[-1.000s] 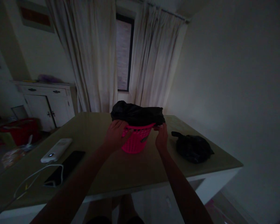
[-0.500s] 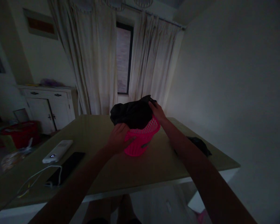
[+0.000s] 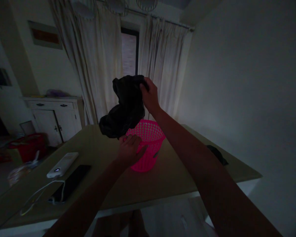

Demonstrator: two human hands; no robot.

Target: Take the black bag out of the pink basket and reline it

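A pink plastic basket (image 3: 150, 148) with a lattice of holes stands on the table. Above its far left rim hangs a crumpled black plastic bag (image 3: 129, 102). My right hand (image 3: 150, 95) pinches the bag's upper right end and holds it up. My left hand (image 3: 131, 149) is closed over the basket's near left rim, with the thumb along the outer wall. The bag's lower part droops past the rim on the left, close to my left fingers.
On the table (image 3: 167, 177) lie a white power bank (image 3: 62, 164) with a lit display, a black phone (image 3: 72, 182) and a white cable (image 3: 43, 187), all at left. Another black bag (image 3: 217, 154) lies at right, partly behind my forearm. A white cabinet (image 3: 55, 115) stands at the back left.
My right hand has lifted the black bag up and left off the basket's top, so the opening now shows. My left hand stays at the rim.
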